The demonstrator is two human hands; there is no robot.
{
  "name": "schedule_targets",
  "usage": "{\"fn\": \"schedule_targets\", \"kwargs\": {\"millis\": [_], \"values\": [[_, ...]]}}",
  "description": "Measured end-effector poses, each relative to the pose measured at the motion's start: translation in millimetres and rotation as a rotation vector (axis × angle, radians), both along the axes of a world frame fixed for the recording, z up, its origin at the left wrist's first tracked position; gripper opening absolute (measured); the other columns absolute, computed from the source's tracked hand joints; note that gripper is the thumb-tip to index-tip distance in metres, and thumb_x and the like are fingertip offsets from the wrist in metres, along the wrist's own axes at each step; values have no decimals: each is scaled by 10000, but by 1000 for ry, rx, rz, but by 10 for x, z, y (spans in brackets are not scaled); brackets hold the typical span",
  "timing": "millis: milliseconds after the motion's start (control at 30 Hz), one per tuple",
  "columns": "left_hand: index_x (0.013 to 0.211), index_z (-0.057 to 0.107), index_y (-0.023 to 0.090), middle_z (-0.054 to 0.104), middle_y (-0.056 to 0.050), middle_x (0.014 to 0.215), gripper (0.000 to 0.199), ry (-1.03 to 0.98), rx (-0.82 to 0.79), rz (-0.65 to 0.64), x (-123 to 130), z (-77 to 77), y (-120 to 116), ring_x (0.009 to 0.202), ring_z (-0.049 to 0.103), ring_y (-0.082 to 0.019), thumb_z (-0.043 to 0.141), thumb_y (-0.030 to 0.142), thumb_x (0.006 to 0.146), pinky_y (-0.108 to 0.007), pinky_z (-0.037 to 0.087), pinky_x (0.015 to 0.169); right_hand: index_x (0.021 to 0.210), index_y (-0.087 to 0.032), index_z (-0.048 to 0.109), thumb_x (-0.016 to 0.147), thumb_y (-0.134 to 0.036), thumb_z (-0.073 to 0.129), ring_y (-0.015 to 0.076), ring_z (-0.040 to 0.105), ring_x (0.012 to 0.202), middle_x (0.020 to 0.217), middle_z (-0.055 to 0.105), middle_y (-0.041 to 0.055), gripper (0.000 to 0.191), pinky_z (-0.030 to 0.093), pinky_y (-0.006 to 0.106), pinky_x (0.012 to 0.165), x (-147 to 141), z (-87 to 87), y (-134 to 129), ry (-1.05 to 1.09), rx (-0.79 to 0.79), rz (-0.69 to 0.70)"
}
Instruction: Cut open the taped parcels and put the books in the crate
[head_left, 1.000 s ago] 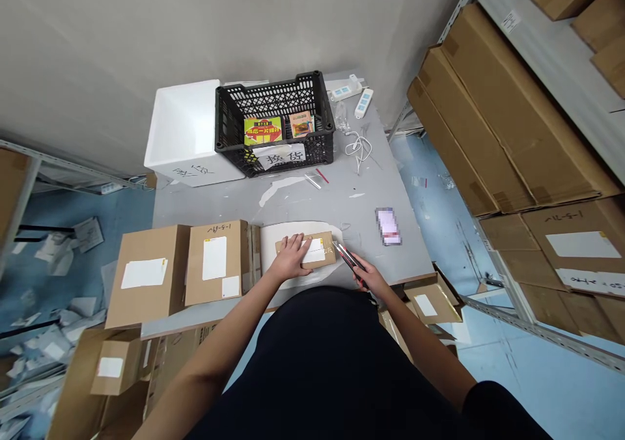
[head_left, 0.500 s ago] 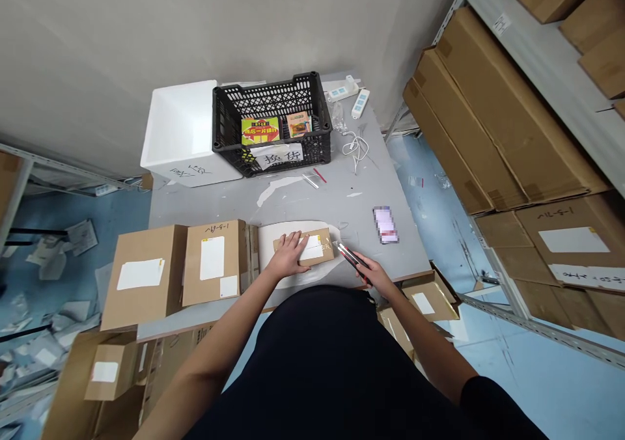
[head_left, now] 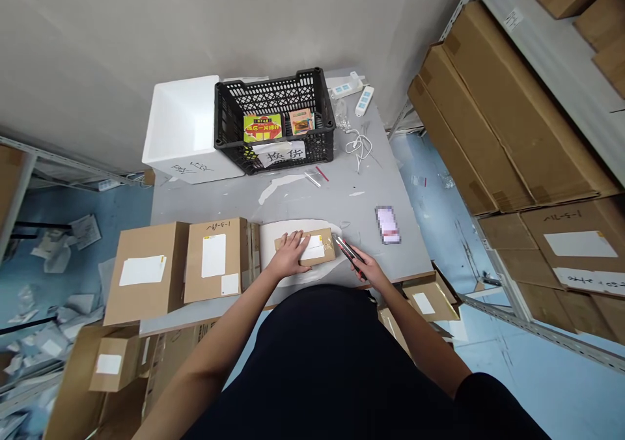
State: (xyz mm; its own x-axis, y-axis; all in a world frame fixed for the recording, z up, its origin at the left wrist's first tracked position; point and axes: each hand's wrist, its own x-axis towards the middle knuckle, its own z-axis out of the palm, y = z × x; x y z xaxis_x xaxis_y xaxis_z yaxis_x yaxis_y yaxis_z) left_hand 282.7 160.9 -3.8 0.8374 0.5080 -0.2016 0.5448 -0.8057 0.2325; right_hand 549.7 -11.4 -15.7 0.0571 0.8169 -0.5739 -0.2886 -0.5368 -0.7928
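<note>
A small brown cardboard box with a white label lies on the grey table, near its front edge. My left hand rests on the left part of this box, fingers spread over its top. My right hand is closed around a black and red utility knife. The knife tip points up and left, close to the right end of the box. Whether the blade touches the box cannot be made out. Beneath the box is a pale, worn patch of the tabletop.
Two larger cardboard boxes stand left on the table. Behind are a white foam bin and a black crate holding colourful packs. A phone, a white cable and power strips lie right. Shelves of cartons flank the right.
The knife in my right hand has shifted very slightly, and the fingers sit a little differently on it. My left hand remains on the small box. The camera view has shifted slightly.
</note>
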Motion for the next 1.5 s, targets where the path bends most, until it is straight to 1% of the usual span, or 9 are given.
{"fn": "schedule_targets", "kwargs": {"millis": [133, 267, 433, 733, 967, 1100, 1200, 1333, 1500], "values": [[1504, 246, 155, 279, -230, 1525, 1046, 2, -8, 10, 5, -1, 3, 1414, 226, -382, 670, 635, 677, -561, 106, 1142, 1479, -252, 358, 826, -495, 591, 57, 431, 431, 706, 574, -38, 735, 318, 171, 358, 24, 77, -39, -1, -43, 15], [1501, 250, 155, 282, -225, 1525, 1047, 0, -28, 15, 15, 23, 14, 1414, 221, -386, 680, 626, 670, -562, 114, 1141, 1482, -264, 350, 828, -486, 593, 59, 434, 433, 707, 575, -39, 732, 325, 173, 359, 15, 113, -74, 1, -69, 14], [1502, 246, 148, 279, -228, 1527, 1039, 1, -29, 11, 19, 44, 20, 1419, 212, -383, 669, 624, 681, -560, 115, 1140, 1482, -271, 350, 841, -469, 587, 59, 439, 445, 714, 573, -35, 712, 323, 162, 357, 20, 122, -92, -18, -106, 23], [1496, 269, 159, 285, -223, 1524, 1032, 0, -9, 22, 18, 14, -11, 1410, 230, -380, 672, 631, 670, -558, 111, 1139, 1487, -269, 340, 842, -458, 580, 61, 448, 418, 681, 550, -49, 714, 332, 160, 332, -17, 94, -195, -58, -84, 69], [1496, 271, 165, 293, -218, 1522, 1029, 5, -21, 28, 22, 15, -23, 1411, 228, -377, 675, 627, 671, -561, 119, 1139, 1487, -271, 340, 836, -442, 586, 59, 448, 409, 678, 562, -51, 716, 334, 162, 336, 30, 110, -226, -30, -109, 99], [1496, 272, 166, 297, -214, 1520, 1031, -2, -24, 35, 22, 16, -28, 1408, 231, -379, 686, 614, 664, -564, 125, 1137, 1484, -296, 340, 830, -441, 590, 62, 458, 410, 676, 564, -54, 715, 333, 161, 334, 42, 130, -250, -27, -110, 108], [1494, 280, 173, 303, -214, 1517, 1027, -3, -31, 28, 20, 21, -22, 1405, 233, -385, 694, 605, 659, -569, 128, 1134, 1489, -291, 330, 824, -445, 594, 63, 451, 406, 665, 557, -56, 732, 324, 162, 330, 39, 165, -270, -17, -123, 113], [1495, 277, 191, 310, -206, 1516, 1028, 3, -31, 27, 18, 26, -15, 1407, 229, -386, 695, 608, 654, -573, 124, 1132, 1486, -312, 331, 838, -442, 576, 61, 437, 398, 654, 555, -62, 705, 323, 167, 335, 20, 210, -311, -12, -116, 119], [1497, 276, 178, 298, -209, 1522, 1026, -1, -20, 17, 5, 17, -25, 1408, 230, -381, 692, 604, 662, -567, 110, 1138, 1483, -318, 343, 848, -444, 579, 69, 451, 408, 692, 579, -35, 689, 309, 167, 319, -2, 216, -383, -27, -136, 136]]}}
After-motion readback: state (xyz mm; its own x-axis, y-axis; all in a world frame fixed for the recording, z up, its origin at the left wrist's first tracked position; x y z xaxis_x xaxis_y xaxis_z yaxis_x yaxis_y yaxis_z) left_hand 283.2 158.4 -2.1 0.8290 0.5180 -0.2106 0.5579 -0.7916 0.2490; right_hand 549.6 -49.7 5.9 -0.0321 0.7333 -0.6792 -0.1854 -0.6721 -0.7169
